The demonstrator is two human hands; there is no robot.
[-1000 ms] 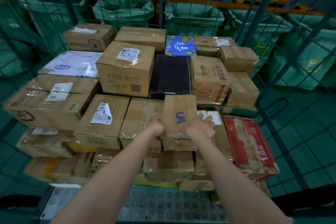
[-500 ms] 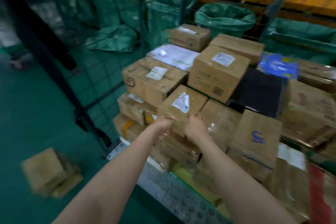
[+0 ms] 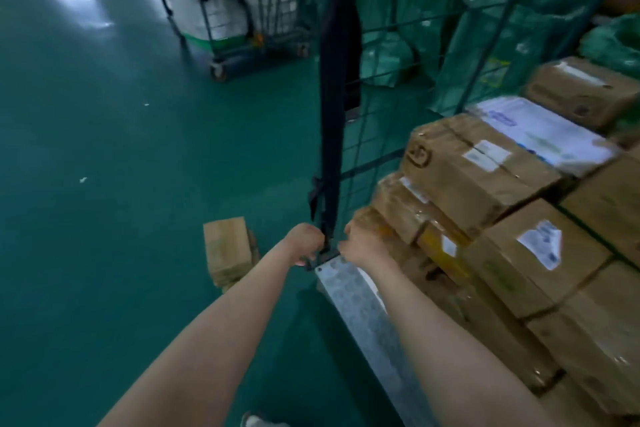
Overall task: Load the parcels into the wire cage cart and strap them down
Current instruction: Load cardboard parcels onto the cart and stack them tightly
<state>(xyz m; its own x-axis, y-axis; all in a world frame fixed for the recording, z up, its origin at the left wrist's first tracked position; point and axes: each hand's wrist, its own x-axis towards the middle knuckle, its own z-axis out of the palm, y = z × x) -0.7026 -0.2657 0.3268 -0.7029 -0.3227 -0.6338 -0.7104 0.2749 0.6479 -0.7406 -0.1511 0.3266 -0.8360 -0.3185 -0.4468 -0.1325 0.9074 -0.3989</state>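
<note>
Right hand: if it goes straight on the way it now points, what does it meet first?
Probably the strap hanging at the corner of the cart: the right hand points at its lower end, which the left hand grips. Blur hides whether they touch.

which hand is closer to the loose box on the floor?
Left. The left hand is at the strap, just right of the box; the right hand is beyond the strap.
</note>
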